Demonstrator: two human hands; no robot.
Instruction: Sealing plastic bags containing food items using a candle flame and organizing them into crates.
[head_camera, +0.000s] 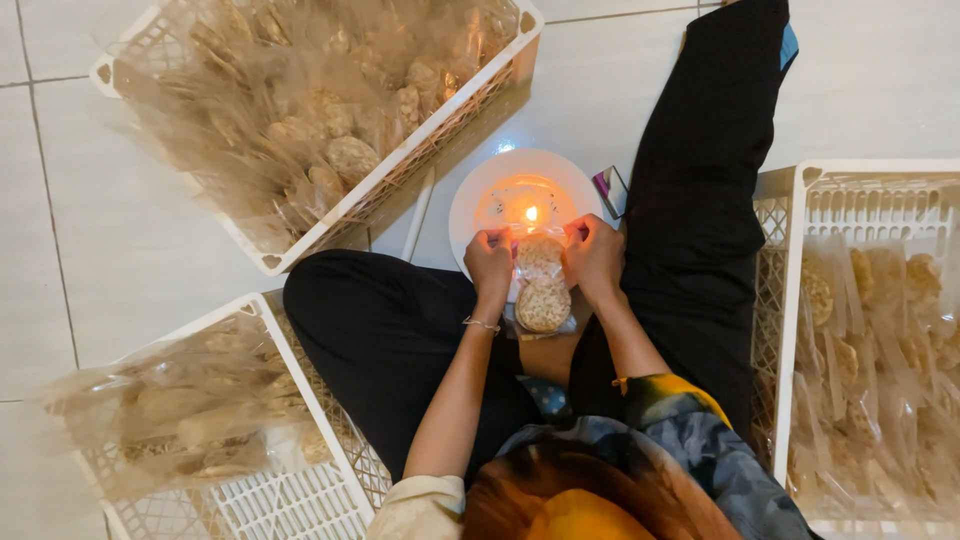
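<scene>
The left hand (489, 262) and the right hand (594, 257) meet at the centre of the frame, each with fingers curled and pinched shut on the top edge of a clear plastic bag of round crackers (542, 290), one hand at each upper corner. The bag hangs between them, its top held just beside a small candle flame (531, 213) that burns on a white plate (470, 205) right above the hands. A thin bracelet (481, 323) circles the left wrist.

The person sits cross-legged in black trousers on a floor (130, 250) of pale, glossy tiles that catches the candle's glow. A small dark object (610, 190), too small to identify, lies just right of the plate. Three white plastic crates ring the person, each holding more bagged crackers: one crate (300, 110) at upper left, another crate (230, 440) at lower left, a third crate (870, 330) along the right edge.
</scene>
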